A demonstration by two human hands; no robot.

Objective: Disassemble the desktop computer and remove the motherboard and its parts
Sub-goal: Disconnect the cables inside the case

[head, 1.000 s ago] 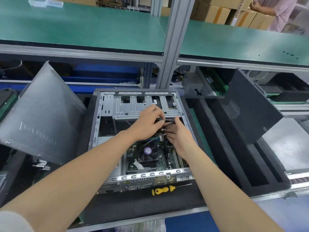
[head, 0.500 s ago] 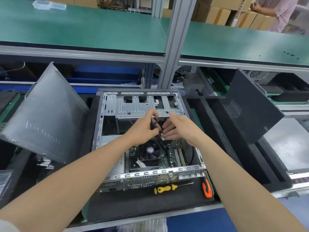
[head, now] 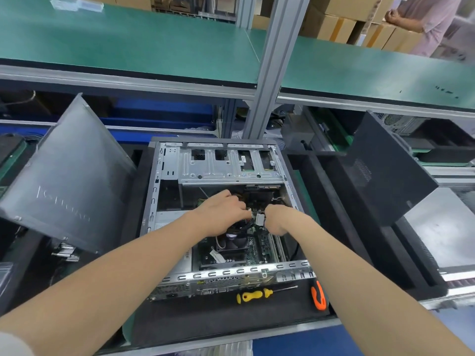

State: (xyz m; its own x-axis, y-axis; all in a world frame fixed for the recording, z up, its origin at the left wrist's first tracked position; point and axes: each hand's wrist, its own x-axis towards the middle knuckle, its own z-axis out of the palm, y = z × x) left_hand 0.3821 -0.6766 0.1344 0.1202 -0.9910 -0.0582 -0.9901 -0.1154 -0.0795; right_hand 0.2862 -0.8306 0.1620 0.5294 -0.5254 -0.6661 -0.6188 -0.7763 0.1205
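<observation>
Inside the open computer case (head: pixel 221 211), lying on the bench with its long axis running away from the viewer and rear panel nearest: left hand (head: pixel 223 214) and right hand (head: pixel 276 219) pinch a cable connector (head: pixel 259 219) above the motherboard (head: pixel 257 249); unplugging appears underway, next needing a straight pull

case (head: pixel 164 181): silver-grey metal
motherboard (head: pixel 257 249): dark green
screwdriver (head: pixel 253 295): yellow handle, black bands
cutter (head: pixel 318 296): orange
worktop (head: pixel 154 44): green
foam tray (head: pixel 205 319): black
boxes (head: pixel 334 24): tan cardboard
</observation>
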